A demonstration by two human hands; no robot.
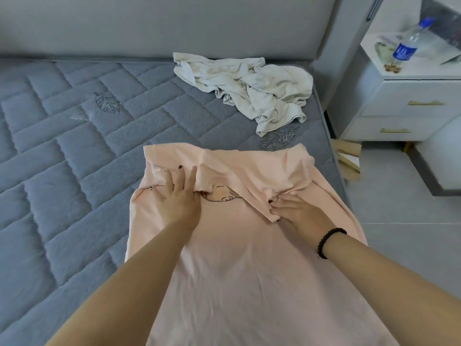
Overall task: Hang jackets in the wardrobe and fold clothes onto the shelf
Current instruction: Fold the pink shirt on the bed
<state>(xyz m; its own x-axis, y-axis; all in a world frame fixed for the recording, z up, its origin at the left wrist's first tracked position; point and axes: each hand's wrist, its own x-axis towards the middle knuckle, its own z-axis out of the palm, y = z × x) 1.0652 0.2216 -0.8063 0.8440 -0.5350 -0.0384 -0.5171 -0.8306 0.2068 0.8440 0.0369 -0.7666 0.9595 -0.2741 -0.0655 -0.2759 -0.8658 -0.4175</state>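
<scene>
A pale pink garment (239,265) lies spread on the grey quilted mattress (74,151), its far part folded back toward me over a drawn print. My left hand (174,196) lies flat on the left side of that fold with straight fingers pressing the cloth. My right hand (296,213), with a dark bead bracelet at the wrist, pinches the folded flap's near edge at the right. A crumpled cream garment (252,88) sits farther back on the mattress, apart from both hands.
A white nightstand (409,101) with gold drawer handles stands right of the bed, holding a clear water bottle (409,43) with a blue label. Cardboard pieces (349,158) lie on the floor by the bed's edge. A grey headboard (174,23) runs along the back.
</scene>
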